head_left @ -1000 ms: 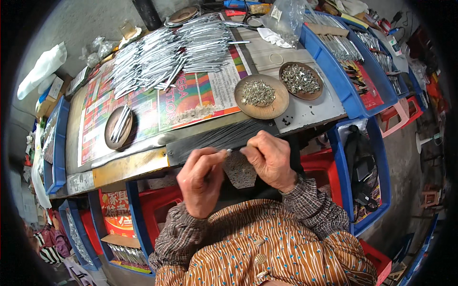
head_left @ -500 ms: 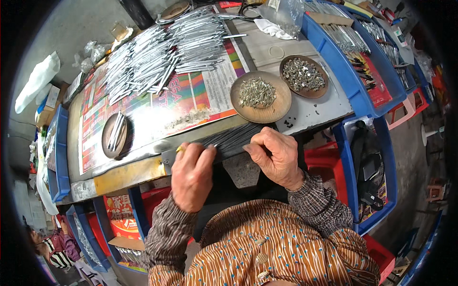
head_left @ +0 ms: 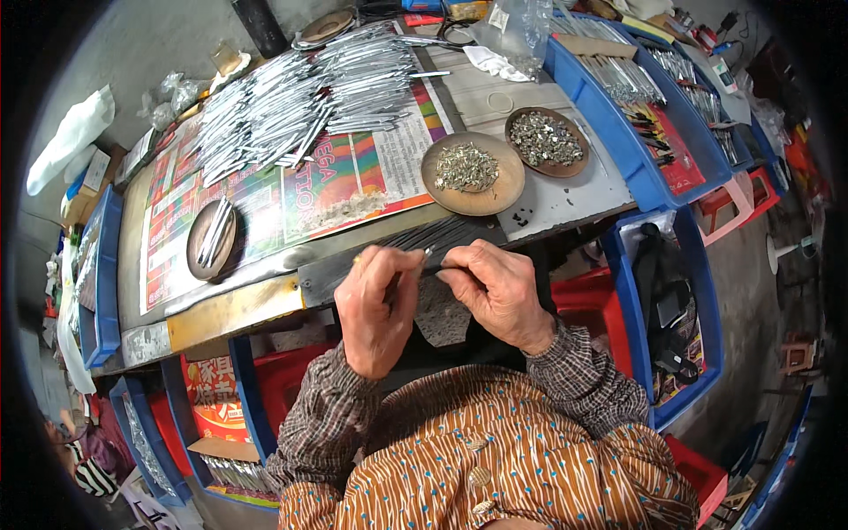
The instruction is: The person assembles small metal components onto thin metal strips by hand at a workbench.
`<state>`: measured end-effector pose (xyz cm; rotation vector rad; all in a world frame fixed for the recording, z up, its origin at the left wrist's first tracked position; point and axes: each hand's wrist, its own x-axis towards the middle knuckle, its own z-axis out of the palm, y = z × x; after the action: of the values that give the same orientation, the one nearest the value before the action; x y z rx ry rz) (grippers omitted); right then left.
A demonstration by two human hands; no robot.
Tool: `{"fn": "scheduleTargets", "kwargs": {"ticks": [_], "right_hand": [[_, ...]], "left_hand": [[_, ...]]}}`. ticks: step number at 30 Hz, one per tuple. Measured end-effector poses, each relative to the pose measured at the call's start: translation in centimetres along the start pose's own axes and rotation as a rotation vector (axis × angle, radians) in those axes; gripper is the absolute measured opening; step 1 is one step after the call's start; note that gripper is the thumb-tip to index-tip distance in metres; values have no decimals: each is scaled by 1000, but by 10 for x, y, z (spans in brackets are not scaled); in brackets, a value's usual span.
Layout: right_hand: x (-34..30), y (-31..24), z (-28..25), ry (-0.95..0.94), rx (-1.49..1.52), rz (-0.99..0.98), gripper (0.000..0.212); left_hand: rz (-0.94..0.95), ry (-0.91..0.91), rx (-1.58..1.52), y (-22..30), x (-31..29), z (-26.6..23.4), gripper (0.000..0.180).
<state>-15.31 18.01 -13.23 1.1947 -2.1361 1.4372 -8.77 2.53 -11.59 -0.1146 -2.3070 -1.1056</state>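
Note:
My left hand (head_left: 378, 305) is closed in a pinch over the table's front edge. A slim silvery metal piece (head_left: 429, 251) pokes out past its fingertips, the rest of it hidden in the hand. Just right of it, my right hand (head_left: 501, 296) is pinched too, thumb against forefinger, and I cannot make out what is between them. Beyond the hands stand a round wooden dish (head_left: 508, 190) of small brassy metal parts and a darker dish (head_left: 579, 168) of small grey metal parts. To the left, an oval wooden dish (head_left: 196, 256) holds several silvery rods (head_left: 215, 234).
A big heap of silvery rods (head_left: 274, 106) covers the table's far left on printed sheets (head_left: 353, 172). At the right stand blue bins (head_left: 609, 146), one holding dark-tipped tools. A lower blue bin (head_left: 720, 327) and a red stool (head_left: 592, 305) are beside the table.
My left hand has moved right and slightly up, bringing the metal piece close to my right hand. The right hand has shifted slightly left. The whole view has tilted slightly.

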Motion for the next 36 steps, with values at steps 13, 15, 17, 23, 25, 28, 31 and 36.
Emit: {"fn": "scheduleTargets", "kwargs": {"ticks": [13,15,17,23,25,28,31,36], "right_hand": [[-5,-11,12,53,121,-5,14],[-7,-13,14,63,142,-1,13],[-7,-14,17,73,159,4,13],[-3,-20,25,53,217,110,15],[-2,-20,25,12,223,86,15],[1,-15,22,-38,221,33,15],[4,-13,14,-45,179,17,15],[7,-7,8,-32,118,38,14]], "left_hand": [[-340,-67,-530,14,-28,-2,15],[-333,-65,-564,14,-29,-2,16],[-334,-52,-577,12,-31,-1,16],[-110,29,-273,16,-26,-12,21],[-45,24,-156,12,-23,-21,21],[-19,46,105,-1,-19,-41,20],[37,153,355,-30,-7,-74,18],[48,214,672,-93,16,-131,9]]}}
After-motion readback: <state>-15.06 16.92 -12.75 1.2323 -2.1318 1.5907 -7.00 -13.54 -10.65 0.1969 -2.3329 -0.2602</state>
